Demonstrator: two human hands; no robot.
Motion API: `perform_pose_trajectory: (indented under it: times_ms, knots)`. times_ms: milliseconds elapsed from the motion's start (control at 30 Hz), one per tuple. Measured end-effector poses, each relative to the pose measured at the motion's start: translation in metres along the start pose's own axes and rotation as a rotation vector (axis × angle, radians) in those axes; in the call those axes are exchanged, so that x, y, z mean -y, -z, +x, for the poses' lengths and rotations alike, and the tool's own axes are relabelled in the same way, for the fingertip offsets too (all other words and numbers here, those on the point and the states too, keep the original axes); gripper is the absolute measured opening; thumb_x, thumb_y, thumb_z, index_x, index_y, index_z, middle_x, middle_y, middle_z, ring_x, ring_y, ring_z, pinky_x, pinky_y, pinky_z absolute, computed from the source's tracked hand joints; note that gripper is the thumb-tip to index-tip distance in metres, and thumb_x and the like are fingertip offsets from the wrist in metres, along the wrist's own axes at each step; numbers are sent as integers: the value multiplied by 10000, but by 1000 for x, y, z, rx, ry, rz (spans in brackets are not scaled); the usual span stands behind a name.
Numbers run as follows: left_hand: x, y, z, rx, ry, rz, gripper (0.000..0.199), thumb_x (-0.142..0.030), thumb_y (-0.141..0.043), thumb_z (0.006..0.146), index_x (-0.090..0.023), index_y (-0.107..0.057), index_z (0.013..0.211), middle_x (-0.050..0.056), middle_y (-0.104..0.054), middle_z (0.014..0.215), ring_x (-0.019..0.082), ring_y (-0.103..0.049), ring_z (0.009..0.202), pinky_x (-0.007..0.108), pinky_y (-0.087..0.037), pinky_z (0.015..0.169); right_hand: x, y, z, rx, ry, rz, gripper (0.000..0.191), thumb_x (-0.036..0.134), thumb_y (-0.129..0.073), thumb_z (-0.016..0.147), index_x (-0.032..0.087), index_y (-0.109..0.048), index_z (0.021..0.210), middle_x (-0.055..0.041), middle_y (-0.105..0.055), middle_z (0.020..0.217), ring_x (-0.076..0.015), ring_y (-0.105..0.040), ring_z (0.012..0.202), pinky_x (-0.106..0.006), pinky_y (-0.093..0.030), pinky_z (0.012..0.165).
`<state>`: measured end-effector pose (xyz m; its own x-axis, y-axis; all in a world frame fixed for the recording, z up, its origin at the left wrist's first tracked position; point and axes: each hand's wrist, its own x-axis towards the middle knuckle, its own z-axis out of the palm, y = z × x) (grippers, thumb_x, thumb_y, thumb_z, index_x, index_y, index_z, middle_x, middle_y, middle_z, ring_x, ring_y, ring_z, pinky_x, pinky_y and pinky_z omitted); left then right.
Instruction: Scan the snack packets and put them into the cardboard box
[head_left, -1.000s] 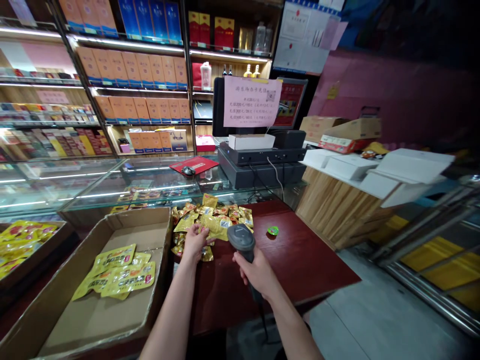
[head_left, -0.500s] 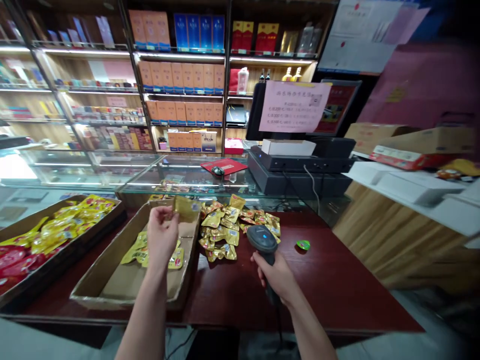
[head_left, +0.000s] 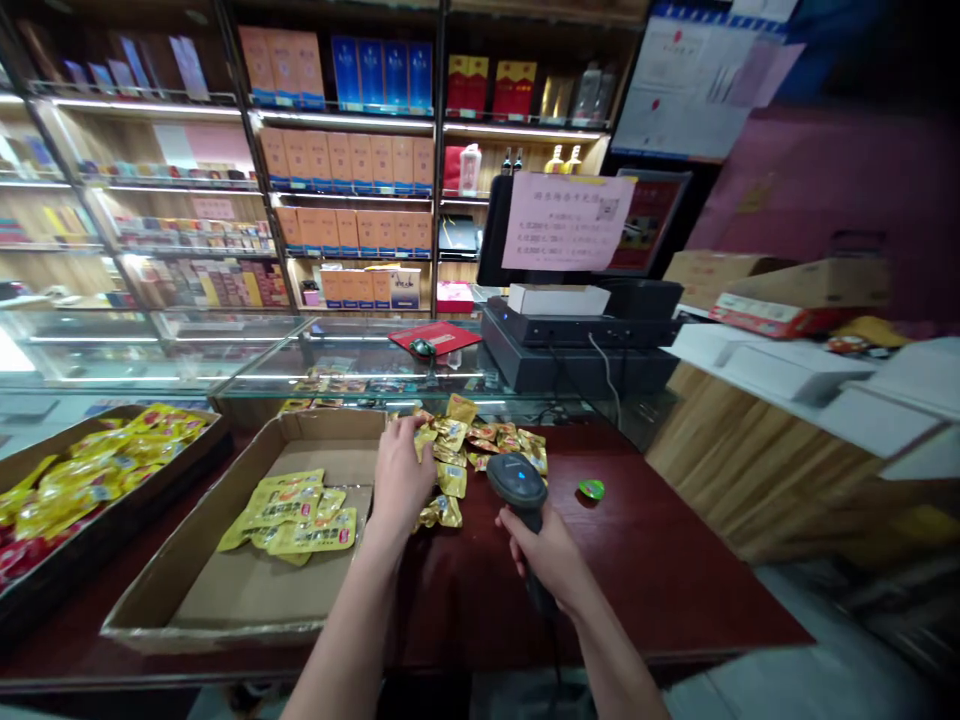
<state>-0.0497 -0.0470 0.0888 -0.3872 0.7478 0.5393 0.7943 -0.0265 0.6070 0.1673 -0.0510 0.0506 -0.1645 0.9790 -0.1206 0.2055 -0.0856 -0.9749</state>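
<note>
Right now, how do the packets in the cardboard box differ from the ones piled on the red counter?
The yellow packets in the cardboard box lie fairly flat in one overlapping group, while the gold packets on the dark red counter sit in a looser, more jumbled heap. The box packets look paler than the gold packets. The left hand touches the gold packets, not the yellow packets. Both are small, shiny, printed sachets.

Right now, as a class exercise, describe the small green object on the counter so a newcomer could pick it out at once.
On the dark red counter, find the handheld barcode scanner gripped in the right hand. Just right of the scanner lies a small green object, alone, unlike the heaped gold sachets to the scanner's left.
</note>
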Motion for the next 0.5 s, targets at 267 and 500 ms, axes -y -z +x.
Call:
perform_pose_trajectory:
  times_ms: [267, 500]
  knots:
    - [17, -53, 25, 310, 254, 483, 498, -58, -380, 936, -45, -570, 1395, 269, -638, 1307, 348, -613, 1257, 406, -464, 1033, -19, 26, -4, -58, 18, 12, 329, 514, -657, 770, 223, -550, 881, 83, -550, 449, -125, -499, 362, -218, -391, 366]
    - [51, -81, 17, 364, 344, 538, 578, -230, -480, 970, 8, -433, 1494, 313, -644, 1291, 380, -640, 1214, 411, -474, 982, -31, 31, -2, -83, 26, 46, 352, 528, -676, 779, 213, -557, 883, 56, -608, 545, -110, -498, 378, -209, -389, 350]
